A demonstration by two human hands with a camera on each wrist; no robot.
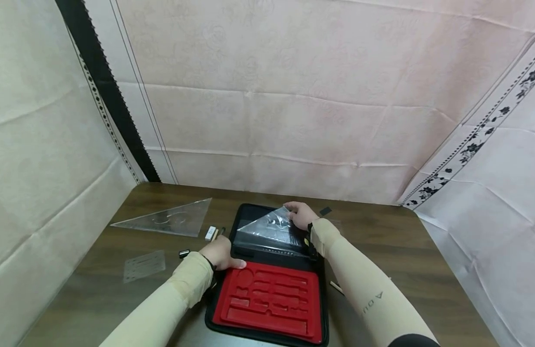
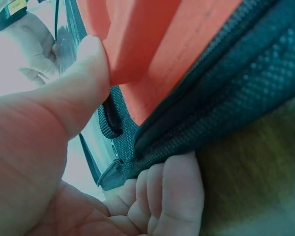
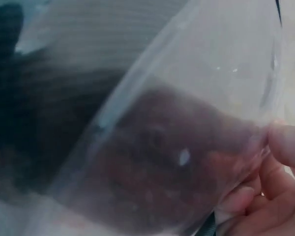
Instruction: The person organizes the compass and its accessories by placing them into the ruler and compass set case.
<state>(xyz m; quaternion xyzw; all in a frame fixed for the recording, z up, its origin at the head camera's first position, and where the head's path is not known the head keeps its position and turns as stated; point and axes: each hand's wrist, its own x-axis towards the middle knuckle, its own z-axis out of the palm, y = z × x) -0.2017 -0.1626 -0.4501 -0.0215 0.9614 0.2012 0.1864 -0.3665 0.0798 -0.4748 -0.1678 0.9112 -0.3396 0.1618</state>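
Note:
An open black zip case (image 1: 327, 308) lies on the table with a red moulded tray (image 1: 273, 301) in its near half. My left hand (image 1: 219, 252) grips the case's left side by the fold; the thumb (image 2: 88, 64) presses on the tray's edge and the curled fingers (image 2: 174, 191) are beneath the fabric. Over the case's far half, my right hand (image 1: 301, 215) pinches a clear triangular set square (image 1: 267, 227) near its upper corner. Through the shiny plastic (image 3: 187, 98) in the right wrist view, a dark surface shows. How far the set square sits inside the lid is unclear.
Left on the wooden table (image 1: 380, 241) lie a larger clear set square (image 1: 176, 220), a clear stencil plate (image 1: 143, 266), a white eraser (image 1: 210, 233) and a small dark metallic piece (image 1: 184, 253). A small dark piece (image 1: 325, 211) and a pale stick (image 1: 336, 287) lie right.

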